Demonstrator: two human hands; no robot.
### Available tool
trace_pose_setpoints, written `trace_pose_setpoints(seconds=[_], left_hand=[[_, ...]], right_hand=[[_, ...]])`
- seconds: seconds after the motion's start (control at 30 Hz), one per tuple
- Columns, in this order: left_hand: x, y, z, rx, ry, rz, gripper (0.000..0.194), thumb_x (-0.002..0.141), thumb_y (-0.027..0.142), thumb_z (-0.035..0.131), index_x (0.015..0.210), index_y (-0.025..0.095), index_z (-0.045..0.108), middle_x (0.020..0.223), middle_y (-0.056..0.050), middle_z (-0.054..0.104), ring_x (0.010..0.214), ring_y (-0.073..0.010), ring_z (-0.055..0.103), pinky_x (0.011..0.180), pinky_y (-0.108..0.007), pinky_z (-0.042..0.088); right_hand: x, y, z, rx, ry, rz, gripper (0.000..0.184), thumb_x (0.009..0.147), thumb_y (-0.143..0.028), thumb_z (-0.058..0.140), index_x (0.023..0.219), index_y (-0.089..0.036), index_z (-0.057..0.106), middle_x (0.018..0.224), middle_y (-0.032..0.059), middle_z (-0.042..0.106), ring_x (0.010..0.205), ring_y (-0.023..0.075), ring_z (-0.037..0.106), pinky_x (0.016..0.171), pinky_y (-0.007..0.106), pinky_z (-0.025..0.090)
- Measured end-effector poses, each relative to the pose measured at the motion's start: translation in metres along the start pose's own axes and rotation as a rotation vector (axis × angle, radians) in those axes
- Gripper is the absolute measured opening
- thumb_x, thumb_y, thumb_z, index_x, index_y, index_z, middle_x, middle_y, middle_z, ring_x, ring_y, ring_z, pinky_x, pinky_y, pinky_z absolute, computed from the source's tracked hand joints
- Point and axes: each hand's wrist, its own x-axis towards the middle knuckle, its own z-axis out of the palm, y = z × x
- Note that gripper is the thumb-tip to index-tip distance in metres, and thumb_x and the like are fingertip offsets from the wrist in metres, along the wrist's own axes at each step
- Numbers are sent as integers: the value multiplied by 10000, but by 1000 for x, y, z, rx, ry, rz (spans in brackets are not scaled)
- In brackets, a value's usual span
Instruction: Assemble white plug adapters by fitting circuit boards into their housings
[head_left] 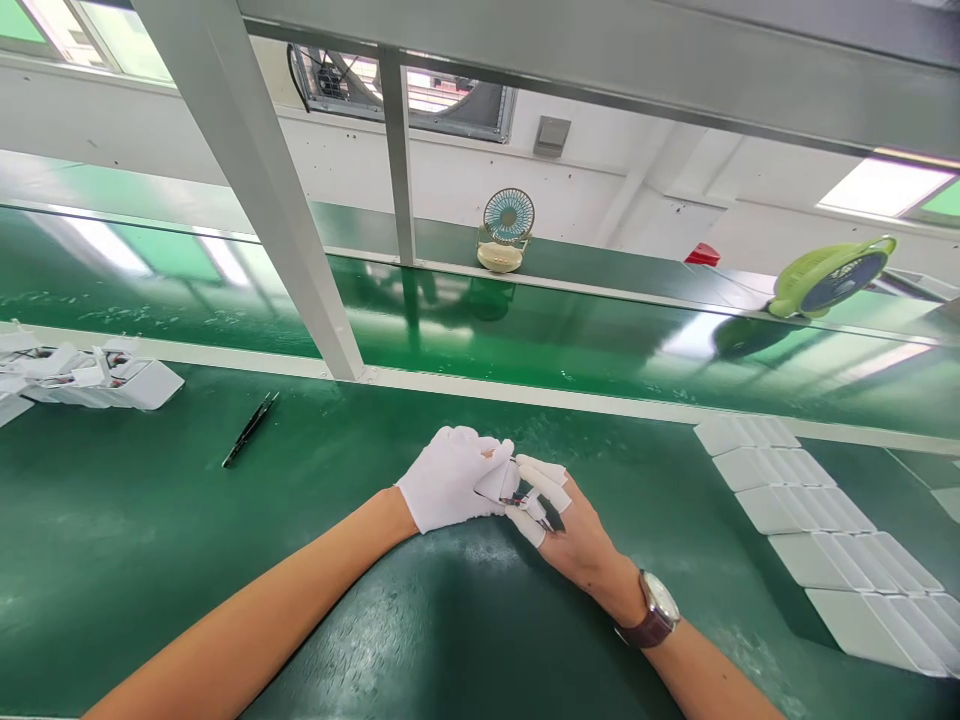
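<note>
My left hand (454, 478), in a white glove, is closed around a small white plastic housing (495, 487) above the green table. White finger cots cover fingertips of my right hand (574, 520), which wears a watch at the wrist. Its fingers are closed on the right side of the same housing, by some dark wires and a small white part (534, 506) that sticks out between finger and thumb. My fingers hide much of the housing. Left of my hands a pair of black tweezers (250, 430) lies on the table.
White assemblies with wires (90, 375) are heaped at the far left. Several rows of white plastic housings (832, 545) line the right side. A pale metal post (300, 220) rises behind the table's back rail. Beyond stand a small cream fan (501, 255) and a green fan (832, 280).
</note>
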Motion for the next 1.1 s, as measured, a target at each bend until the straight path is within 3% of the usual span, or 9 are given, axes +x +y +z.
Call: trace_pose_setpoints(seconds=[0.07, 0.17, 0.27, 0.37, 0.43, 0.57, 0.7, 0.83, 1.1], left_hand=[[0, 1, 1, -22, -19, -12, 288, 731, 370, 753, 916, 226, 586, 800, -2, 624, 658, -182, 540, 613, -321, 346], [-2, 1, -1, -234, -45, 33, 134, 771, 166, 633, 888, 227, 609, 800, 8, 639, 673, -159, 572, 637, -298, 412], [-6, -1, 0, -434, -3, 30, 305, 803, 60, 539, 983, 258, 686, 938, 4, 713, 844, -162, 651, 769, -289, 489], [-13, -8, 6, -425, 113, -120, 324, 798, 159, 651, 1095, 276, 706, 1054, -10, 734, 958, -199, 666, 869, -331, 514], [-16, -13, 11, -397, 121, -162, 315, 791, 204, 682, 1097, 275, 715, 1096, -17, 735, 1013, -219, 668, 908, -350, 518], [-18, -18, 19, -437, 82, -170, 354, 840, 221, 649, 1186, 283, 695, 1201, -25, 725, 1119, -233, 656, 1004, -388, 502], [-16, -18, 20, -566, 71, -325, 570, 813, 295, 716, 1364, 242, 580, 1263, -64, 703, 1058, -232, 676, 966, -406, 542], [-14, -15, 16, -701, 43, -445, 428, 904, 415, 651, 1294, 241, 630, 1249, -53, 708, 1050, -225, 685, 950, -385, 553], [-8, -7, 15, -995, 26, -518, 414, 906, 440, 676, 1242, 203, 629, 1165, -67, 716, 1085, -231, 673, 997, -395, 533]], right_hand=[[-1, -4, -3, 35, -17, 62, 611, 935, -250, 691, 1490, -261, 434, 1382, 130, 589, 1243, 264, 600, 1026, 443, 559], [-1, -9, -11, 161, -61, 81, 579, 962, -322, 638, 1496, -251, 426, 1346, 124, 605, 1174, 260, 642, 983, 432, 581], [-2, -11, -17, 248, -65, 4, 488, 1020, -280, 485, 1502, -234, 425, 1345, 139, 604, 1212, 272, 619, 972, 455, 573], [-3, -8, -16, 186, 54, 10, 439, 1026, -162, 421, 1449, -250, 497, 1333, 131, 610, 1247, 258, 597, 1007, 462, 550], [-3, -4, -12, 99, 103, 69, 432, 1017, -135, 457, 1423, -263, 526, 1345, 119, 610, 1253, 245, 596, 1047, 461, 534], [-2, 2, -3, 22, 38, 117, 457, 996, -183, 559, 1444, -256, 512, 1411, 119, 585, 1303, 249, 578, 1108, 461, 514], [0, 2, 3, -25, -18, 62, 479, 988, -183, 583, 1450, -301, 533, 1373, 111, 588, 1225, 237, 623, 1025, 416, 577], [0, 1, 2, -126, -32, -42, 510, 965, -114, 591, 1425, -333, 569, 1323, 122, 577, 1144, 237, 627, 921, 403, 604], [0, -4, 2, -186, -53, -61, 550, 954, -96, 592, 1470, -268, 514, 1336, 148, 569, 1168, 259, 582, 937, 416, 580]])
